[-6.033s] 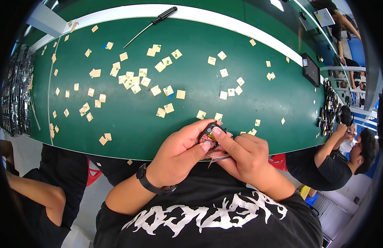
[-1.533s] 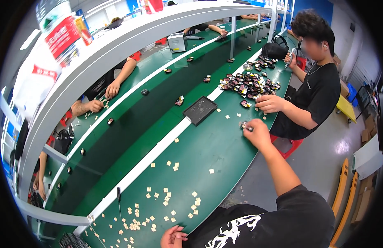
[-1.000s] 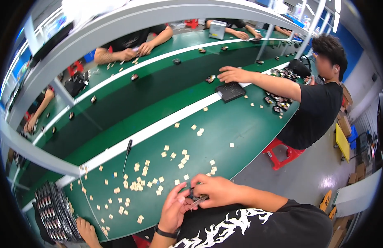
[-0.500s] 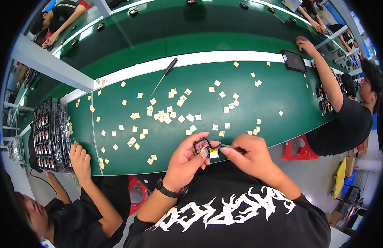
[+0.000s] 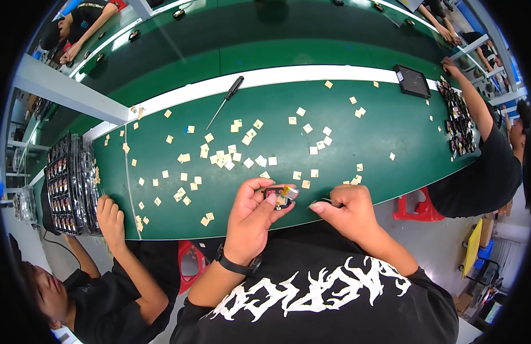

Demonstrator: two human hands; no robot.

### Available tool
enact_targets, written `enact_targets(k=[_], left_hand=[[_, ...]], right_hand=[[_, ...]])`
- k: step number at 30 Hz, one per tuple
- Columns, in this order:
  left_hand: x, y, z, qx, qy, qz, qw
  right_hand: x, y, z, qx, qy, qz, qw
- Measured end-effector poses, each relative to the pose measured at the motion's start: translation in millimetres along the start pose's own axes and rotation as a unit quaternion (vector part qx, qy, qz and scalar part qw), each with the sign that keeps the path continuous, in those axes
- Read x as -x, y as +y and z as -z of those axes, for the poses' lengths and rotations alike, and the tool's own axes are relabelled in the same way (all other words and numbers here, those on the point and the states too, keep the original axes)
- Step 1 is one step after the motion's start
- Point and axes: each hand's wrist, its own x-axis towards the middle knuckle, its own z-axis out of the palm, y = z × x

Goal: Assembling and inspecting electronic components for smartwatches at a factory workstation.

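Observation:
My left hand (image 5: 251, 221) is closed around a small black electronic housing (image 5: 269, 191), held just over the table's near edge. Inside the housing some red circuit board shows. A small silver battery (image 5: 290, 194) with yellow tape lies over the housing's right side, by my left thumb. To the right, apart from the housing, my right hand (image 5: 352, 213) is closed on a thin metal tool (image 5: 328, 200), which looks like tweezers; most of it is hidden by the fingers.
Many cream square pads (image 5: 225, 157) are scattered over the green table (image 5: 380, 126). A black screwdriver (image 5: 226, 100) lies toward the back. Stacked trays of parts (image 5: 73, 186) stand left, a black tray (image 5: 412, 81) back right. Co-workers sit on both sides, one's hand (image 5: 110, 217) at the left.
My right hand has drawn back right from the housing. The battery, previously hanging beside it, now lies over the housing, which is turned. The right co-worker's arm has shifted farther right.

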Motion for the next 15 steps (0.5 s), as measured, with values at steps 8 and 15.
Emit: enact_targets(k=[8, 15], left_hand=[[0, -3, -5, -0.123, 0.019, -0.089, 0.988], [-10, -16, -4, -0.074, 0.056, -0.065, 0.994]], right_hand=[[-2, 6, -1, -0.023, -0.016, -0.006, 1.0], [4, -10, -2, -0.008, -0.05, 0.111, 0.993]])
